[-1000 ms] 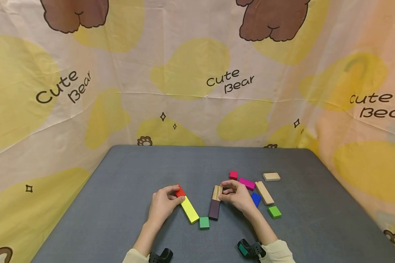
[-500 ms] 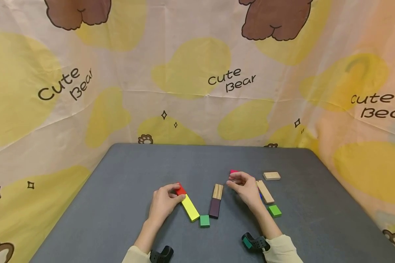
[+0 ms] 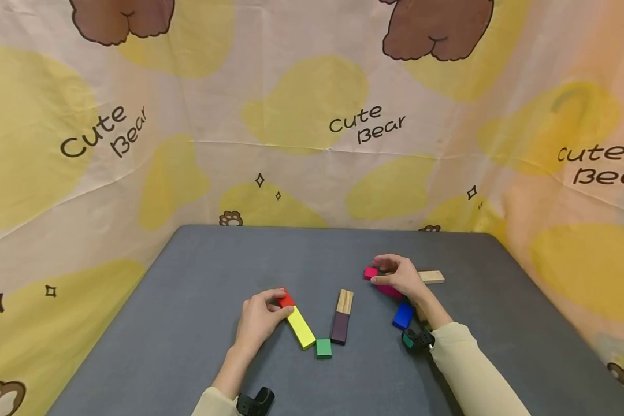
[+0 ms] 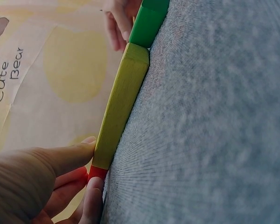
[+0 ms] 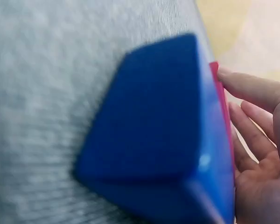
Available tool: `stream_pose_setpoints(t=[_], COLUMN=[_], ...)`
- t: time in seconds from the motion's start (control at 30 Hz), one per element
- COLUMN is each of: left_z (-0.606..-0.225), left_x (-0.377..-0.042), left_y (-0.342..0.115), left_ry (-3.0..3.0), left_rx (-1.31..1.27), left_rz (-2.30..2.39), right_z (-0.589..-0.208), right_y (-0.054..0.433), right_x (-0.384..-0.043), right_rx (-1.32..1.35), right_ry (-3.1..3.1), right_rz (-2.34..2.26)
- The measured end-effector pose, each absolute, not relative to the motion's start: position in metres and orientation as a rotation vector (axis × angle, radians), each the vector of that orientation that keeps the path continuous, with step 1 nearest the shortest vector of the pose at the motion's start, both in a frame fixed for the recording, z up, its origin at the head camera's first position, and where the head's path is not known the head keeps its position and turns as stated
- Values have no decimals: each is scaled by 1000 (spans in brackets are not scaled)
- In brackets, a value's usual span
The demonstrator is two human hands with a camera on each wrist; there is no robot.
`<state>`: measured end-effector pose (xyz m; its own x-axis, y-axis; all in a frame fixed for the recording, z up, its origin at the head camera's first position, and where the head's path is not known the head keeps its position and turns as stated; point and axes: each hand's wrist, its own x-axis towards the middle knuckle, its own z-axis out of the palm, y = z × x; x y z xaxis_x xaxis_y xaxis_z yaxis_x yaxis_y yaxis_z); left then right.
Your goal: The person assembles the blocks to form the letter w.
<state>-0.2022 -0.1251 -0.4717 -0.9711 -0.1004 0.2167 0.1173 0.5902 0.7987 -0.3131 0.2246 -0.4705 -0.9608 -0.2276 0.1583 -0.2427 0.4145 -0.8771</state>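
My left hand [image 3: 260, 318] pinches the red block [image 3: 286, 297] at the far end of a yellow block [image 3: 300, 327]; in the left wrist view, the thumb touches the yellow block [image 4: 119, 107] and a finger lies on the red block [image 4: 98, 172]. A green block [image 3: 323, 348] sits at the yellow block's near end. To its right, a dark purple block [image 3: 340, 327] and a striped wooden piece [image 3: 345, 301] form a line. Over a magenta block [image 3: 389, 290], my right hand [image 3: 401, 276] spreads thumb and fingers beside a pinkish-red cube [image 3: 370, 273]; no grip shows.
A blue block [image 3: 403, 316] lies below my right hand and looms large in the right wrist view. One plain wooden block [image 3: 433, 277] is behind the right wrist; the forearm mostly covers other blocks. The grey table [image 3: 229, 254] ends at a patterned cloth [image 3: 301, 190].
My right hand has left the striped wooden piece and moved right and away from me, to the pinkish-red cube and magenta block. The left hand stays on the red block.
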Motion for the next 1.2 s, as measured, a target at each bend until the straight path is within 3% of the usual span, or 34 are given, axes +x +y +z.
stream_pose_setpoints(t=[1.2], left_z=[-471], left_x=[-203], left_y=[-126], left_ry=[-2571], left_rx=[-22], left_rz=[-1336], right_z=[-476], right_y=[222], right_x=[-320], right_rx=[271], right_ry=[-2634], right_rz=[1695])
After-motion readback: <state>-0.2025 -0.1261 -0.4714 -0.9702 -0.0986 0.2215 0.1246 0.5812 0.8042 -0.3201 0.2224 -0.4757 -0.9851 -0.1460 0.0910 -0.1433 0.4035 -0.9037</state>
